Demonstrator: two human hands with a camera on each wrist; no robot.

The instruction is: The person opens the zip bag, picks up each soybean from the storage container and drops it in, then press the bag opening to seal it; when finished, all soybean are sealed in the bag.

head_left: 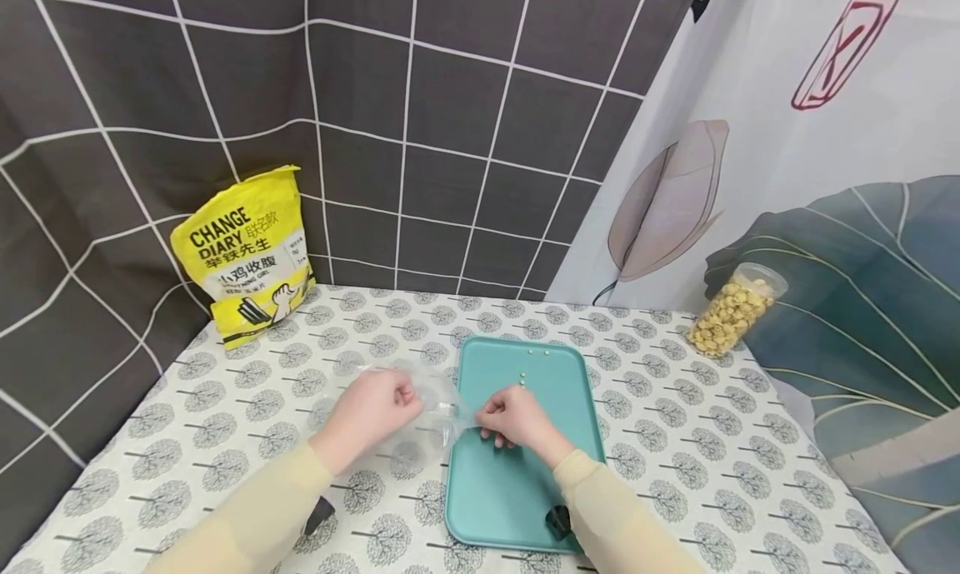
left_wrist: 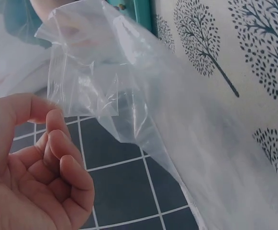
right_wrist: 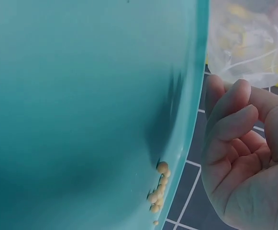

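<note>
A clear plastic bag point(head_left: 411, 453) stretches between both hands, over the table left of the turquoise tray point(head_left: 517, 474). My left hand point(head_left: 377, 407) pinches the bag's upper edge between thumb and forefinger, the other fingers curled inward. Above the tray's left edge, my right hand point(head_left: 517, 416) pinches the bag's right end with its fingertips. In the left wrist view, the see-through bag point(left_wrist: 143, 96) hangs creased beside the fingers. Several small round beige beads or beans point(right_wrist: 159, 191) lie along the tray's rim in the right wrist view; whether the bag holds anything is unclear.
A yellow printed food pouch point(head_left: 251, 262) stands at the back left against the dark gridded curtain point(head_left: 360, 182). At the far right, a clear jar of yellowish pieces point(head_left: 731, 316) tilts in the view. The patterned tablecloth point(head_left: 675, 441) covers the table.
</note>
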